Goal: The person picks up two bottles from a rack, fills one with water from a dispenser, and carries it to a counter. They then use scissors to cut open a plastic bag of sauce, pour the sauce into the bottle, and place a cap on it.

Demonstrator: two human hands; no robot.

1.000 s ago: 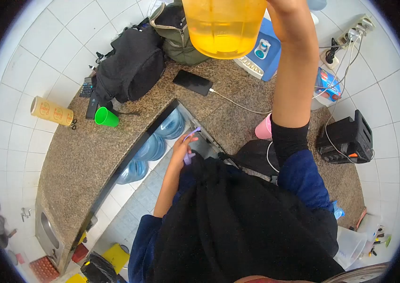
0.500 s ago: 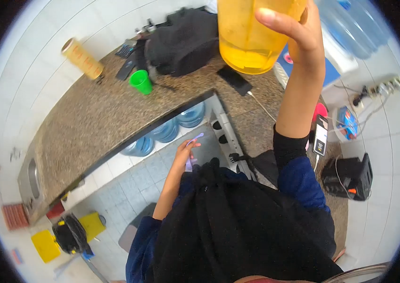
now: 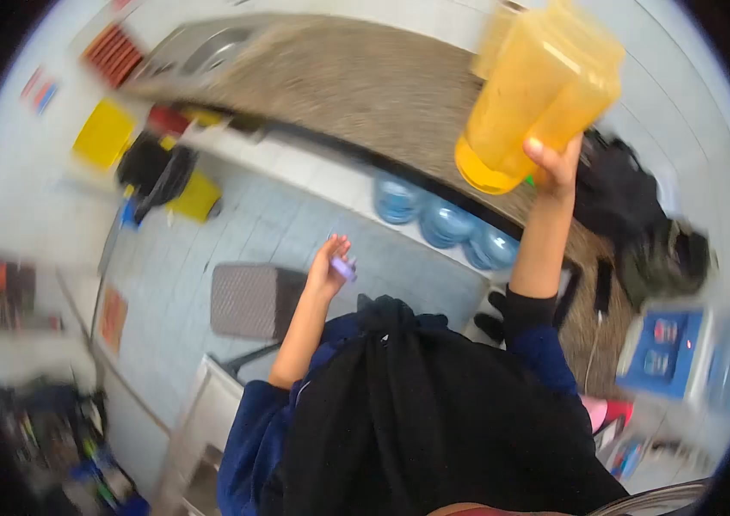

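My right hand is closed around a translucent yellow pitcher, raised over the counter and tilted in this view. Its thumb shows on the pitcher's side; the other fingers are mostly hidden. A deeper yellow band marks the pitcher's lower end. Down over the floor, my left hand holds a light purple plastic utensil, whose exact kind I cannot make out. Behind the pitcher, a sliver of the green cup shows beside my right hand.
The stone counter runs from a steel sink to the right. Beneath it stand several blue water bottles. A grey woven stool is on the floor left of me. Black bags and a blue-topped white appliance lie right.
My view has turned left, bringing the sink, stool and more floor into sight. The pitcher now hangs over another stretch of counter, more tilted. Both hands keep their holds.
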